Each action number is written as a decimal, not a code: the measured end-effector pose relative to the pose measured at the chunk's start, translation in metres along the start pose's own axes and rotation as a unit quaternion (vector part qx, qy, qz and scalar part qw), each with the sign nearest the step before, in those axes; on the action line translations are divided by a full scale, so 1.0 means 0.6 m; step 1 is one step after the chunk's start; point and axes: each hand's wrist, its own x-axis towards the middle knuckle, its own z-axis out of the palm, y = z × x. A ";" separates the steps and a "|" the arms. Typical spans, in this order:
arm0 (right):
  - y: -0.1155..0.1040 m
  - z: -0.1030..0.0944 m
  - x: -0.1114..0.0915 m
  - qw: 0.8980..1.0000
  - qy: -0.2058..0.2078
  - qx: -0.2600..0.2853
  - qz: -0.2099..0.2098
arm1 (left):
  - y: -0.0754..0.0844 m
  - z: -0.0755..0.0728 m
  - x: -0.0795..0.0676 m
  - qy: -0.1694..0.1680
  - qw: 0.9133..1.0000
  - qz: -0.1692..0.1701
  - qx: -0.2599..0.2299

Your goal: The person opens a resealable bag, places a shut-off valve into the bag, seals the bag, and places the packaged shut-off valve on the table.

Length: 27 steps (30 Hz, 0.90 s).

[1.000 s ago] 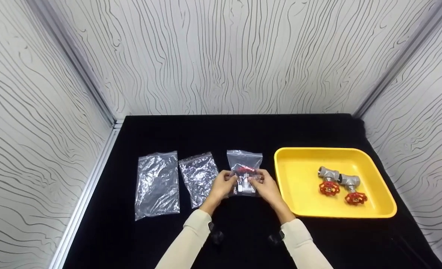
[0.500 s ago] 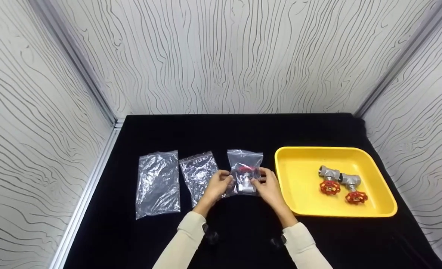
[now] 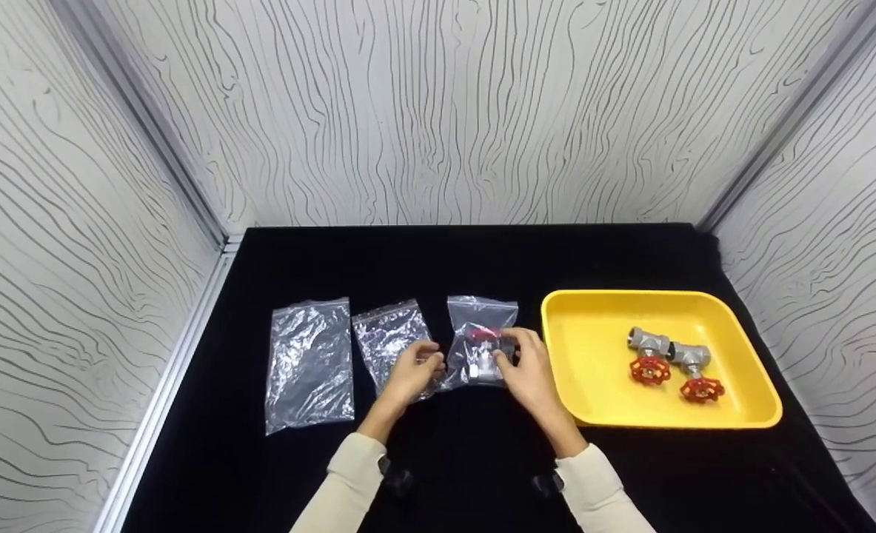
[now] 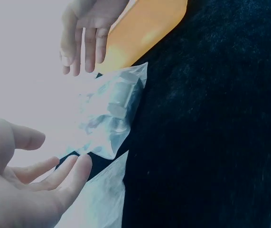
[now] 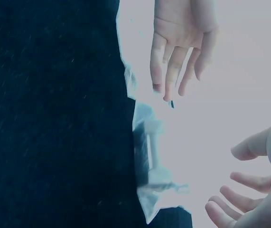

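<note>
In the head view a clear zip bag (image 3: 482,311) lies in the middle of the black surface with a metal valve (image 3: 482,363) inside, its red handle showing through the plastic. My right hand (image 3: 532,374) is at the bag's right side, thumb and fingers parted. The right wrist view shows that hand (image 5: 254,190) with relaxed fingers and nothing held. My left hand (image 3: 410,376) hovers over the lower right of a flat zip bag (image 3: 386,333), left of the filled one. In the left wrist view its fingers (image 4: 76,178) are spread and hold nothing.
On the right stands a yellow tray (image 3: 586,414) with two valves, a nearer-left one (image 3: 650,355) and a right one (image 3: 693,370), both with red handwheels. A larger flat zip bag (image 3: 309,363) lies at the left. Patterned walls (image 3: 438,111) enclose the surface.
My left hand has let go of the filled bag and moved left, away from it. My right hand has stayed beside the bag, its fingers loosened. The valve bag lies in place.
</note>
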 end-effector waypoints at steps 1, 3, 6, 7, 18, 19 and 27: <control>-0.004 0.001 0.000 1.000 -0.002 0.001 -0.005 | 0.000 -0.006 -0.003 0.002 1.000 0.001 -0.002; -0.012 0.005 -0.001 1.000 -0.009 0.005 -0.013 | 0.001 -0.017 -0.009 0.005 1.000 0.004 -0.007; -0.023 0.012 -0.001 0.999 -0.022 0.019 -0.022 | 0.001 -0.034 -0.018 0.012 1.000 0.008 -0.003; -0.025 0.015 -0.001 0.999 -0.026 0.024 -0.026 | 0.002 -0.039 -0.020 0.015 1.000 0.011 -0.001; -0.042 0.056 0.004 0.994 -0.067 0.048 -0.077 | -0.005 -0.099 -0.033 0.081 0.996 0.018 0.022; -0.042 0.060 0.005 0.993 -0.070 0.051 -0.084 | -0.007 -0.104 -0.033 0.088 0.996 0.016 0.024; -0.047 0.089 0.015 0.985 -0.123 0.083 -0.085 | -0.020 -0.130 -0.032 0.132 0.987 0.023 0.087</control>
